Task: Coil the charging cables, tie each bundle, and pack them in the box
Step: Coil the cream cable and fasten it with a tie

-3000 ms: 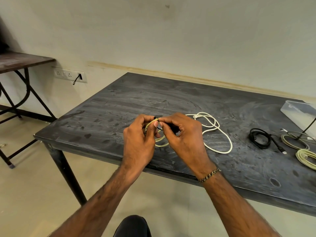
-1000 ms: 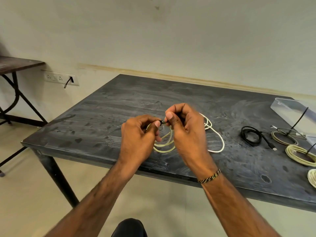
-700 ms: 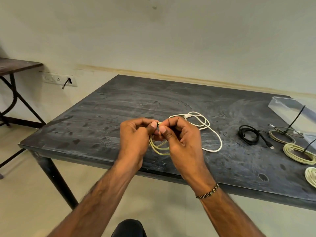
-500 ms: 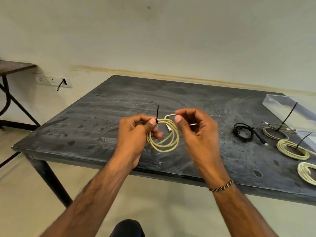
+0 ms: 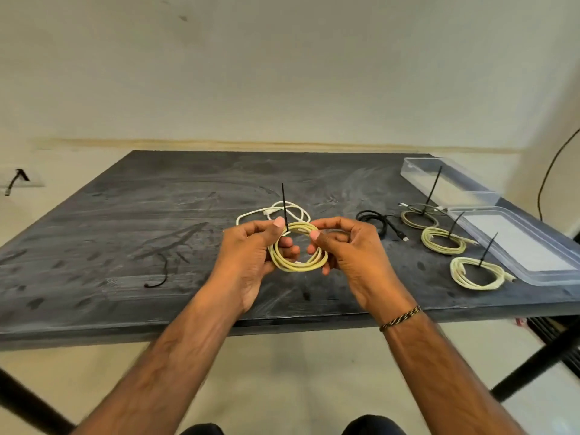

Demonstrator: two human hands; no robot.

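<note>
Both hands are holding the yellow cable coil [image 5: 298, 251] above the table [image 5: 125, 233]: the left hand [image 5: 251, 252] is pinching it at the upright black tie [image 5: 284, 208], the right hand [image 5: 348, 249] gripping the opposite side. The clear box [image 5: 514, 243] is sitting well off to the right, nearer the right hand.

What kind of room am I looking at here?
Probably a bare workroom or plain spare room: a scuffed dark table against a plain painted wall, a wall socket, and a bare floor.
</note>
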